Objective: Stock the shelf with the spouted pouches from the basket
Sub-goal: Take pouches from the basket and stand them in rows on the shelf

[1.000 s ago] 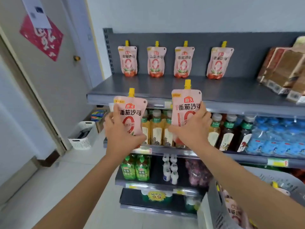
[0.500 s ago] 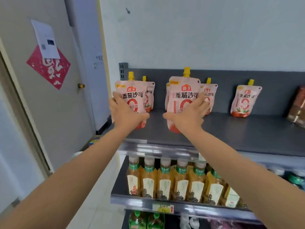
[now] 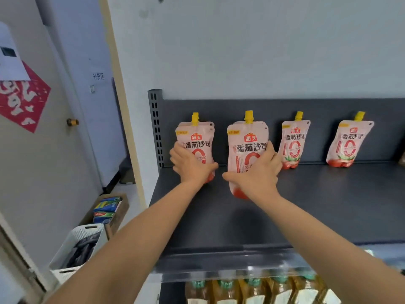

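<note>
I see the left hand (image 3: 190, 164) gripping one pouch (image 3: 198, 141) upright at the shelf's (image 3: 328, 205) far left, another pouch just behind it. The right hand (image 3: 257, 174) grips a second pouch (image 3: 245, 150) beside it. Two more pouches (image 3: 293, 143) (image 3: 348, 143) stand to the right, against the back panel.

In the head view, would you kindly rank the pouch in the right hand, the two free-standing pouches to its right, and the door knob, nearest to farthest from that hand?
1. Held pouch, in the right hand grip, mid-shelf.
2. Third pouch, just right of the hand, against the back panel.
3. Far-right pouch, further along the shelf.
4. Door knob, off-shelf, far left.
</note>
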Tool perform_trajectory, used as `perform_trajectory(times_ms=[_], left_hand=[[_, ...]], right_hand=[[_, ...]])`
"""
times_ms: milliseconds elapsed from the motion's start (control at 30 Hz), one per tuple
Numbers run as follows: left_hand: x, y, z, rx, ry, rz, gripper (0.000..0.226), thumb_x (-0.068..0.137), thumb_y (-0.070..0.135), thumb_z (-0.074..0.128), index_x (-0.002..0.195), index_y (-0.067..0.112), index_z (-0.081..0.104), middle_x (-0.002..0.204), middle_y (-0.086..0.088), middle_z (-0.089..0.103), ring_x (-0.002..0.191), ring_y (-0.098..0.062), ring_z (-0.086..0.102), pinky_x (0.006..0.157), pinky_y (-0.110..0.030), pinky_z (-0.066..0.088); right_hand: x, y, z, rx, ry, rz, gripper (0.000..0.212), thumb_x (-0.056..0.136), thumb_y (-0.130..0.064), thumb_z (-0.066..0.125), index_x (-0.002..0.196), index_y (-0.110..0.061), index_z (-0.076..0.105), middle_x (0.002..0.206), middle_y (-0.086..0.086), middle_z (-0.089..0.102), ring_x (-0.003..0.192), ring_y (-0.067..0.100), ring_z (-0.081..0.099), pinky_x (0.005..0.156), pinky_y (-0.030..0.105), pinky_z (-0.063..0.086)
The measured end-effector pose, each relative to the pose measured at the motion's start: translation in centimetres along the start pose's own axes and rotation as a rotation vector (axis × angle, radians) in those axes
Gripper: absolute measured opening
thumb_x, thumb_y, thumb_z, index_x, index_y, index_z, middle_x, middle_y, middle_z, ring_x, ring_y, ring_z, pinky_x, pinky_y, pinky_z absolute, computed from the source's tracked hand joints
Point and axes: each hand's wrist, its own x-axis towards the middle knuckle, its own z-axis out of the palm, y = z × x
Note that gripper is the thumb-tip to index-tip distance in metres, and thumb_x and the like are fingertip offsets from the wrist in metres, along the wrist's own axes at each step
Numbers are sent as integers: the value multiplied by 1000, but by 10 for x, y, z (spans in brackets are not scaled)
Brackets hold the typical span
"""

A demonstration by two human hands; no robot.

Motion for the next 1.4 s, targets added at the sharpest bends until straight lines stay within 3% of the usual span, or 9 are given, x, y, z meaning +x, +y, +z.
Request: perform_trajectory(times_ms=[200, 367, 467, 567, 700, 833, 1033, 1200, 1400], left_hand=[[10, -6, 16, 8, -57, 96, 123, 47, 46, 89, 138, 8, 14, 133, -11, 26, 125, -29, 27, 103, -45, 31], [8, -7, 9, 52, -95, 77, 136, 44, 53, 88, 145, 9, 7, 144, -12, 24, 134, -31, 26, 107, -49, 29], [9, -16, -14, 195, -189, 112, 151, 38, 62, 87, 148, 13, -5, 154, -13, 13, 142, -32, 15, 111, -53, 19], [8, -32, -48, 386, -260, 259, 151, 39, 70, 82, 148, 17, -10, 157, -10, 9, 144, -30, 11, 113, -52, 14], [5, -52, -90, 634, -231, 364, 148, 45, 80, 70, 147, 15, -16, 157, -10, 7, 142, -27, 12, 112, -50, 14], [3, -60, -119, 658, -212, 370, 141, 51, 80, 65, 146, 18, -19, 156, -9, 6, 142, -28, 11, 112, -51, 15], [1, -58, -140, 615, -181, 381, 126, 62, 69, 62, 147, 17, -15, 155, -9, 11, 140, -29, 15, 111, -47, 16], [-11, -41, -152, 583, -150, 535, 122, 62, 79, 52, 150, 17, -5, 152, -10, 19, 137, -27, 20, 108, -46, 21], [-51, 1, -151, 494, -217, 731, 130, 54, 98, 32, 147, 9, 17, 147, -10, 29, 130, -29, 30, 103, -46, 26]], right_hand=[[0, 2, 17, -8, 28, -5, 125, 50, -37, 88, 144, -15, 8, 140, 8, 21, 130, 26, 22, 103, 46, 32], [-4, 8, 23, 67, 8, -56, 125, 49, -31, 90, 143, -13, 11, 137, 7, 23, 128, 23, 22, 105, 40, 30], [-7, 9, 28, 72, -13, -78, 125, 49, -29, 91, 143, -11, 11, 137, 9, 23, 128, 23, 22, 106, 40, 29], [-7, 2, 36, 81, -29, -88, 128, 50, -32, 91, 143, -11, 6, 140, 10, 20, 131, 24, 19, 109, 42, 26], [-11, -16, 60, 106, -77, -97, 132, 50, -35, 90, 144, -14, 0, 147, 6, 11, 136, 26, 11, 111, 45, 22], [-21, -38, 88, 112, -47, -68, 132, 47, -36, 91, 143, -14, 2, 141, 8, 17, 129, 25, 17, 107, 43, 26], [-23, -48, 103, 63, 49, -10, 137, 45, -47, 89, 145, -9, 4, 142, 14, 21, 131, 32, 25, 107, 47, 29], [-29, -46, 81, -84, -11, -14, 150, 44, -62, 83, 147, -10, -13, 154, 15, 6, 141, 34, 10, 112, 56, 16], [-56, -15, -8, -306, 26, -144, 118, 67, -57, 74, 150, -17, 0, 151, 17, 16, 139, 35, 17, 111, 52, 23]])
